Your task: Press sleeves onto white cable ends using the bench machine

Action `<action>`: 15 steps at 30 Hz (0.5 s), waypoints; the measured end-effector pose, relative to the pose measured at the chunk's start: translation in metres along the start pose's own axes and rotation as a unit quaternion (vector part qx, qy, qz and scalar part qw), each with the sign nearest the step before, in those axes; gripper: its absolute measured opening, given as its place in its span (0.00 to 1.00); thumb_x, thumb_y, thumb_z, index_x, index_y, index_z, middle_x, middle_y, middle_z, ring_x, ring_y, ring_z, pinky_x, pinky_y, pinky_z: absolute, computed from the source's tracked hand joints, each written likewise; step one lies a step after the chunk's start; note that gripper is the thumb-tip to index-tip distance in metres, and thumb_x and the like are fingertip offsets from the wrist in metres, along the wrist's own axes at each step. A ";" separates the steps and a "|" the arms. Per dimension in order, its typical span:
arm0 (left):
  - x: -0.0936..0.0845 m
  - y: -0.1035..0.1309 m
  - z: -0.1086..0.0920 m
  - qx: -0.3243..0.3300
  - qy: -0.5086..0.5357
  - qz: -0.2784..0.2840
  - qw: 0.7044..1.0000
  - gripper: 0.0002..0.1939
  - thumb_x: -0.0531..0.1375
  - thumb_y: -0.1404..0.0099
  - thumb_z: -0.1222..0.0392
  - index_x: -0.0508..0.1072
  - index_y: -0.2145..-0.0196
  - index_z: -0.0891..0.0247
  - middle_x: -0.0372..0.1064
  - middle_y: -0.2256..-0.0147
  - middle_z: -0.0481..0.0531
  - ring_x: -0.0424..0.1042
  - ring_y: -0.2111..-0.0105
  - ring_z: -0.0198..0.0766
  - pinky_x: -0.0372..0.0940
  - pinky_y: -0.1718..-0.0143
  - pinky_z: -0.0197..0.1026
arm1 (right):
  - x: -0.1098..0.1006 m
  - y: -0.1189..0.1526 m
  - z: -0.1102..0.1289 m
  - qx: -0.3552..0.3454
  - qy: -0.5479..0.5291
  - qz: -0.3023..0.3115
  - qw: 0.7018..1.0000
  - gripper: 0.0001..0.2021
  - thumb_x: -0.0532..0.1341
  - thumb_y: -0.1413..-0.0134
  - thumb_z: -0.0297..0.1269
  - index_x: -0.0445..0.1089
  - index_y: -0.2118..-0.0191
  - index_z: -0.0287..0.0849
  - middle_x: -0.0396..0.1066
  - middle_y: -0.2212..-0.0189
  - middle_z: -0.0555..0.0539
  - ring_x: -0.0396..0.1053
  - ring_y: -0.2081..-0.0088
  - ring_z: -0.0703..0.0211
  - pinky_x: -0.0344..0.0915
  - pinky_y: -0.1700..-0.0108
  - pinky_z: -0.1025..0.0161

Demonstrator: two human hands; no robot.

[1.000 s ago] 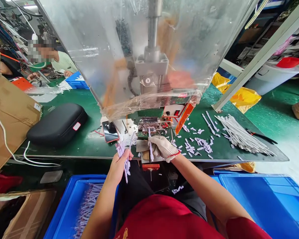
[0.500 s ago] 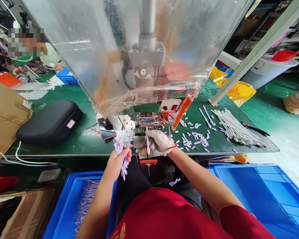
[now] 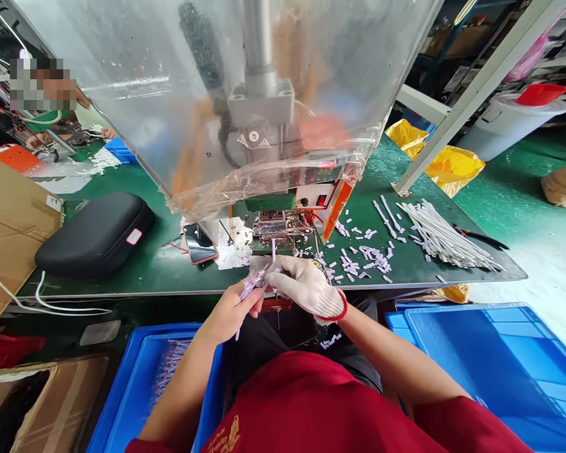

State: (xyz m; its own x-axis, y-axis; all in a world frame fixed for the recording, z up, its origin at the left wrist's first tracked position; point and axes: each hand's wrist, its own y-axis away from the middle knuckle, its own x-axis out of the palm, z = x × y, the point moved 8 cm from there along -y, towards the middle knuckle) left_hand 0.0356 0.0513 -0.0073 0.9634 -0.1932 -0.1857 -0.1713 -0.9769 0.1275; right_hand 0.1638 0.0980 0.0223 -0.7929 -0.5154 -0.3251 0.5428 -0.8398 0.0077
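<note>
My bare left hand (image 3: pixel 229 314) is closed round a bundle of thin pale-lavender strips (image 3: pixel 251 286), held just in front of the table edge. My right hand (image 3: pixel 306 286), in a white knitted glove with a red cuff, meets the bundle; its thumb and fingertips pinch at the strip ends. Just beyond the gloved fingers, a single lavender strip (image 3: pixel 273 250) runs up to the metal fixture (image 3: pixel 271 229) of a press. The strip's lower end is hidden behind the glove. A clear plastic guard (image 3: pixel 179 126) hangs in front of the press's upper part.
Short lavender pieces (image 3: pixel 351 264) lie scattered right of the press, beside a pile of long white strips (image 3: pixel 448 239) and pliers (image 3: pixel 483 238). A phone (image 3: pixel 199 244) and black case (image 3: pixel 94 236) lie left. Blue bins (image 3: pixel 141 340) flank me. Another person sits far left.
My gloved hand has come back from the strip at the fixture to the bundle. My left hand has moved right and the bundle now lies more slanted. The view has shifted slightly.
</note>
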 end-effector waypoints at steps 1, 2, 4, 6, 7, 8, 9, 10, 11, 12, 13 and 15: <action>0.001 0.003 -0.004 0.012 -0.011 0.008 1.000 0.17 0.56 0.31 0.49 0.73 0.71 0.62 0.64 0.80 0.47 0.62 0.78 0.36 0.58 0.70 0.39 | 0.001 0.003 -0.001 0.006 -0.037 0.001 0.999 0.12 0.59 0.41 0.44 0.72 0.69 0.40 0.71 0.74 0.50 0.67 0.73 0.64 0.62 0.70 0.68; 0.002 0.007 -0.007 0.018 -0.021 0.022 0.999 0.16 0.55 0.30 0.49 0.74 0.69 0.61 0.62 0.82 0.45 0.60 0.79 0.35 0.58 0.70 0.39 | -0.004 0.006 -0.002 0.012 -0.073 -0.012 0.997 0.13 0.59 0.41 0.44 0.70 0.70 0.40 0.70 0.76 0.50 0.65 0.75 0.65 0.61 0.73 0.68; 0.000 0.018 -0.004 0.003 -0.028 0.056 0.998 0.15 0.55 0.29 0.50 0.74 0.65 0.61 0.61 0.84 0.44 0.59 0.81 0.34 0.58 0.71 0.39 | -0.040 0.016 -0.006 0.018 -0.134 -0.112 0.985 0.14 0.59 0.42 0.47 0.68 0.71 0.41 0.67 0.78 0.50 0.61 0.80 0.66 0.58 0.78 0.68; -0.012 0.027 0.009 -0.037 -0.013 0.058 0.998 0.15 0.56 0.30 0.49 0.74 0.65 0.62 0.64 0.82 0.46 0.62 0.80 0.35 0.59 0.70 0.39 | -0.100 0.034 -0.015 0.008 -0.163 -0.276 0.947 0.15 0.57 0.41 0.49 0.67 0.70 0.43 0.67 0.78 0.50 0.60 0.81 0.66 0.57 0.80 0.68; -0.021 0.028 0.017 -0.056 0.007 0.032 0.998 0.15 0.57 0.31 0.49 0.74 0.66 0.63 0.68 0.80 0.48 0.65 0.78 0.35 0.61 0.69 0.39 | -0.129 0.044 -0.022 0.007 -0.159 -0.339 0.927 0.15 0.56 0.41 0.50 0.67 0.69 0.43 0.67 0.77 0.50 0.60 0.81 0.65 0.58 0.80 0.68; -0.031 0.026 0.025 -0.069 0.033 -0.007 0.997 0.14 0.60 0.33 0.49 0.74 0.67 0.63 0.71 0.76 0.50 0.68 0.75 0.36 0.62 0.68 0.39 | -0.150 0.048 -0.030 0.019 -0.134 -0.352 0.926 0.15 0.55 0.40 0.50 0.67 0.67 0.43 0.69 0.76 0.49 0.63 0.80 0.64 0.60 0.78 0.67; -0.040 0.021 0.032 -0.076 0.066 -0.053 0.994 0.14 0.63 0.36 0.49 0.74 0.66 0.64 0.72 0.73 0.51 0.69 0.73 0.36 0.63 0.67 0.38 | -0.162 0.047 -0.041 0.052 -0.085 -0.311 0.945 0.15 0.55 0.40 0.50 0.68 0.68 0.43 0.70 0.76 0.48 0.65 0.79 0.63 0.62 0.77 0.66; -0.044 0.014 0.039 -0.079 0.103 -0.091 0.987 0.15 0.66 0.39 0.49 0.74 0.65 0.64 0.72 0.71 0.51 0.69 0.72 0.36 0.64 0.68 0.37 | -0.170 0.043 -0.054 0.088 -0.012 -0.256 0.963 0.14 0.57 0.41 0.48 0.69 0.68 0.43 0.71 0.75 0.48 0.67 0.77 0.62 0.64 0.74 0.65; -0.044 0.005 0.044 -0.079 0.144 -0.117 0.980 0.16 0.68 0.42 0.50 0.74 0.64 0.64 0.70 0.72 0.49 0.68 0.73 0.34 0.63 0.70 0.36 | -0.175 0.039 -0.068 0.119 0.077 -0.204 0.969 0.12 0.58 0.42 0.45 0.71 0.67 0.43 0.74 0.73 0.47 0.70 0.74 0.60 0.66 0.71 0.65; -0.040 -0.006 0.047 -0.077 0.185 -0.132 0.971 0.17 0.70 0.45 0.50 0.73 0.64 0.64 0.67 0.75 0.46 0.65 0.76 0.32 0.60 0.74 0.34 | -0.180 0.034 -0.080 0.139 0.166 -0.170 0.961 0.09 0.58 0.43 0.42 0.73 0.65 0.43 0.76 0.70 0.47 0.72 0.71 0.58 0.67 0.67 0.64; -0.033 -0.017 0.049 -0.074 0.220 -0.142 0.962 0.18 0.70 0.46 0.50 0.71 0.66 0.64 0.61 0.78 0.42 0.60 0.79 0.29 0.56 0.77 0.32 | -0.186 0.027 -0.089 0.145 0.247 -0.161 0.945 0.09 0.58 0.43 0.38 0.74 0.62 0.44 0.77 0.67 0.47 0.73 0.67 0.57 0.67 0.63 0.64; -0.017 -0.037 0.047 -0.066 0.241 -0.155 0.956 0.19 0.70 0.46 0.49 0.66 0.71 0.63 0.51 0.83 0.37 0.51 0.83 0.26 0.48 0.81 0.30 | -0.199 0.008 -0.098 0.136 0.353 -0.187 0.907 0.13 0.55 0.41 0.35 0.74 0.55 0.46 0.78 0.60 0.46 0.74 0.60 0.55 0.66 0.57 0.63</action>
State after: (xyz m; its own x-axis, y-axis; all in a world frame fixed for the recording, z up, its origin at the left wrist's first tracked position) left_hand 0.0163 0.0864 -0.0548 0.9523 0.1994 0.2312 0.1351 -0.9544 0.2664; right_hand 0.3536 0.2108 -0.0058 -0.4804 -0.0290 -0.8765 0.1070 -0.9939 -0.0258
